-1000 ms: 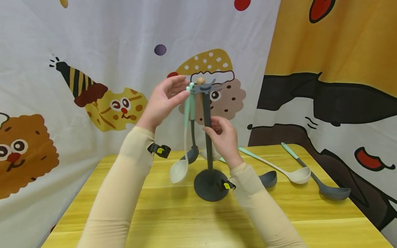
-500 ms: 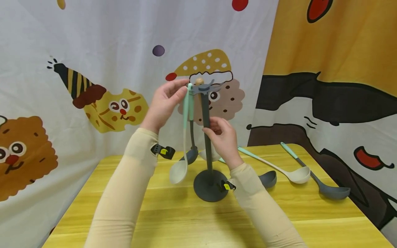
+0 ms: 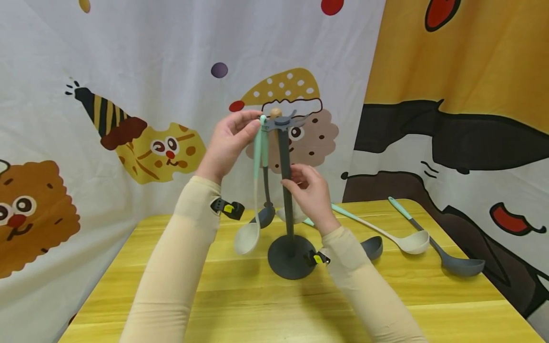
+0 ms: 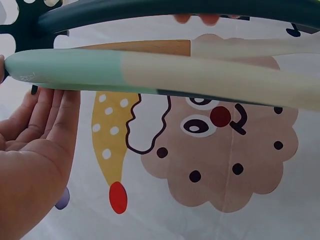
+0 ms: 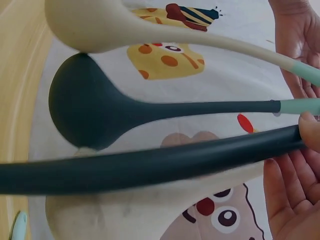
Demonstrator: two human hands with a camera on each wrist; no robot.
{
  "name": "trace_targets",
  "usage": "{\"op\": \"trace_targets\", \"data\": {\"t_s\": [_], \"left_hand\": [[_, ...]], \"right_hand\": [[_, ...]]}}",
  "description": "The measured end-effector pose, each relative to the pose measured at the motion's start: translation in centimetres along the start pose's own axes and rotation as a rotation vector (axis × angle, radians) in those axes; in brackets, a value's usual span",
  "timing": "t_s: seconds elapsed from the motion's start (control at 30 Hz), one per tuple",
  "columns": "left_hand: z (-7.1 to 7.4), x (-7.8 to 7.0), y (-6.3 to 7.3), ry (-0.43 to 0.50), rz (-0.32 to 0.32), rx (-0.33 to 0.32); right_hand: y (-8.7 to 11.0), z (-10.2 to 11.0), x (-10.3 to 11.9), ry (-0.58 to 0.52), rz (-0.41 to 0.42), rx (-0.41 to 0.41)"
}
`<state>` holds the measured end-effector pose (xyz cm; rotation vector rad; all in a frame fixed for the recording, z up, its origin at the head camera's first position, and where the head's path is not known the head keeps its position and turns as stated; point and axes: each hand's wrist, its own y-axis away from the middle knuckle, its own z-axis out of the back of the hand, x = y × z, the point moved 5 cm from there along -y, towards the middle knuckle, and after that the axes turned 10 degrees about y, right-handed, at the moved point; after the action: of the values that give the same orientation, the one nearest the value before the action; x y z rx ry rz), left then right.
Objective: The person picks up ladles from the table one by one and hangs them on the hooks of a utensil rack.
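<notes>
A dark grey utensil stand (image 3: 291,257) stands upright on the table. My left hand (image 3: 227,143) is at its top, pinching the mint handle end of a white ladle (image 3: 247,238) beside a hook. In the left wrist view, that mint handle (image 4: 75,67) lies across the fingertips. Just behind it hangs a dark grey ladle (image 3: 265,215), also mint-handled. My right hand (image 3: 310,195) grips the stand's post (image 5: 210,160) between thumb and fingers. Behind the post hangs a white-headed utensil with a wooden handle (image 4: 140,46), partly hidden.
On the table's right side lie a white ladle (image 3: 413,243), a dark grey ladle (image 3: 461,265) and another dark bowl (image 3: 372,247), partly covered by the right sleeve. A patterned curtain (image 3: 171,57) hangs behind the wooden table (image 3: 240,305).
My left hand has shifted slightly, and the white ladle's handle end has come in against the hook, lining up with the dark ladle's handle end. The right hand keeps its grip on the post.
</notes>
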<state>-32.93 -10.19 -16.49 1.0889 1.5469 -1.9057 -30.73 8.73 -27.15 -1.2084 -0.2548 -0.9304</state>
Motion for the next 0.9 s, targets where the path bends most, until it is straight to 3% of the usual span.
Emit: {"op": "trace_targets", "data": {"t_s": [0.37, 0.67, 0.9], "left_hand": [[0.0, 0.1, -0.1, 0.024, 0.005, -0.007], [-0.2, 0.0, 0.1, 0.032, 0.0, -0.016], [-0.3, -0.1, -0.1, 0.044, -0.007, -0.021]], "right_hand": [[0.7, 1.6, -1.6, 0.065, 0.067, 0.092], [1.6, 3.4, -3.2, 0.167, -0.019, 0.226], [1.8, 4.4, -4.6, 0.259, 0.002, 0.278]]}}
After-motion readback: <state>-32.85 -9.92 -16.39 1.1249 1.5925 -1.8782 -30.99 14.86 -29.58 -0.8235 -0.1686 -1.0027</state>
